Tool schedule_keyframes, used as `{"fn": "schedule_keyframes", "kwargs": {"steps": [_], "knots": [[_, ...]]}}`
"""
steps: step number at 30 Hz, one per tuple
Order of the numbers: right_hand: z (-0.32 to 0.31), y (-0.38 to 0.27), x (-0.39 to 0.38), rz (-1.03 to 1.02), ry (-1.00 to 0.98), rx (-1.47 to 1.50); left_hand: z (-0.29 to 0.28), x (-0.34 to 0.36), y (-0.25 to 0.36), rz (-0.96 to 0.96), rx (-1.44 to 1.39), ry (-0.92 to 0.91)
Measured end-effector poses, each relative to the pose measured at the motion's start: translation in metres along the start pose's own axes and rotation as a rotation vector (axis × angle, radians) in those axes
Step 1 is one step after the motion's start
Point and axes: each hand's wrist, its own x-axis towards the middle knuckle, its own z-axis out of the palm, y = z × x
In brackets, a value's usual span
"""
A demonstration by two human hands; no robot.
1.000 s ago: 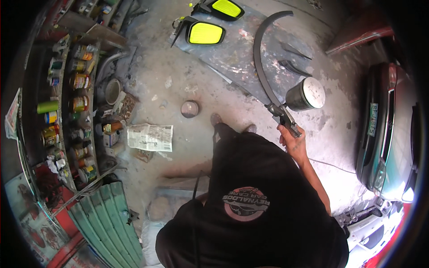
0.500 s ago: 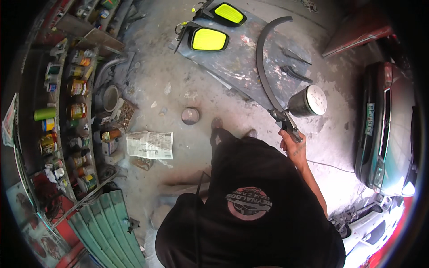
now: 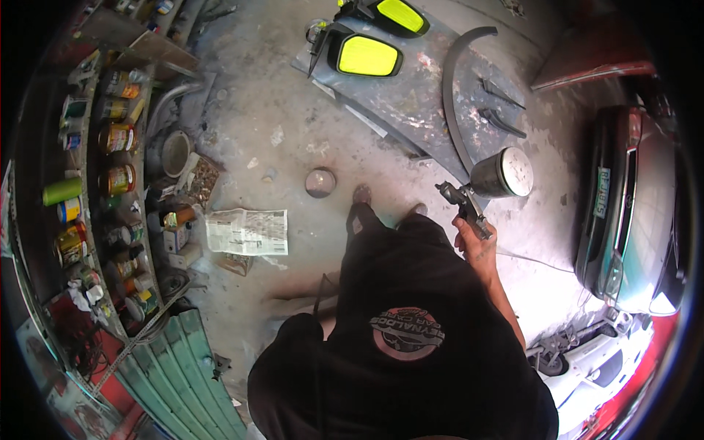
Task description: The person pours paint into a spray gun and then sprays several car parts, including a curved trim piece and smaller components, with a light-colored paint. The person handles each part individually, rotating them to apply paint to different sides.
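My right hand [image 3: 478, 242] is closed round the handle of a paint spray gun [image 3: 462, 202]. The gun's round metal cup [image 3: 502, 174] points away to the right, and a thin hose trails behind the hand. Ahead of the gun lies a dark, paint-spattered board [image 3: 411, 95] on the floor. On it rest a long curved dark trim strip [image 3: 449, 95], two short dark pieces, and two black mirror housings [image 3: 369, 56] with bright yellow masking over their faces. The strip's near end is close to the gun in this view. My left hand is out of sight.
Shelves of paint cans [image 3: 117, 139] line the left side. A newspaper [image 3: 247, 232], a round tin [image 3: 320, 182] and a grey bucket [image 3: 176, 152] are on the floor. Green corrugated sheeting [image 3: 180, 367] leans lower left. A parked car [image 3: 631, 213] stands at right.
The board and its parts have shifted slightly right in view. The spray gun has moved a little left and its front now sits apart from the curved strip; my right hand keeps its grip.
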Motion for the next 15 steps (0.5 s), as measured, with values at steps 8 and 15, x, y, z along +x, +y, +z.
{"fn": "schedule_keyframes", "kwargs": {"steps": [8,15], "knots": [[0.019,-0.004,-0.001,0.01,0.051,-0.034,-0.007,0.03,0.008,-0.01,0.004,-0.054],[0.035,-0.016,0.005,-0.001,0.026,-0.065,-0.004,0.043,0.007,-0.003,-0.03,-0.067]]}}
